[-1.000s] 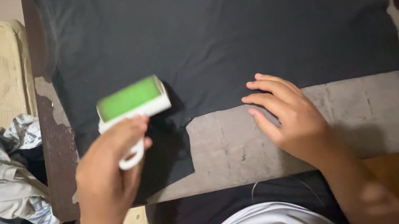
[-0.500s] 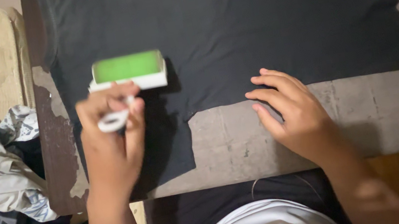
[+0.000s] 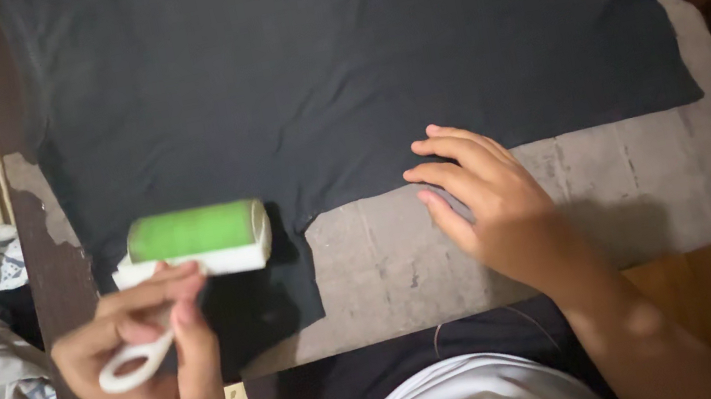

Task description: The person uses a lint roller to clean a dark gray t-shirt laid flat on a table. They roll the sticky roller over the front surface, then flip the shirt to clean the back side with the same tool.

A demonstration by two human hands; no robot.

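While the right hand [image 3: 497, 199] is pressed flat on the black shirt [image 3: 351, 64], a green roller [image 3: 194, 236] is gripped by the left hand [image 3: 150, 362].

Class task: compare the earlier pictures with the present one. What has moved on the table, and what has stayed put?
The left hand has drawn the green lint roller back down the black garment, toward the person. Still gripped. The right hand stays flat at the garment's lower edge.

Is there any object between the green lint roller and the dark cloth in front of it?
Nothing visible. The lint roller, held in the left hand, already lies on the dark cloth, whose surface ahead is bare.
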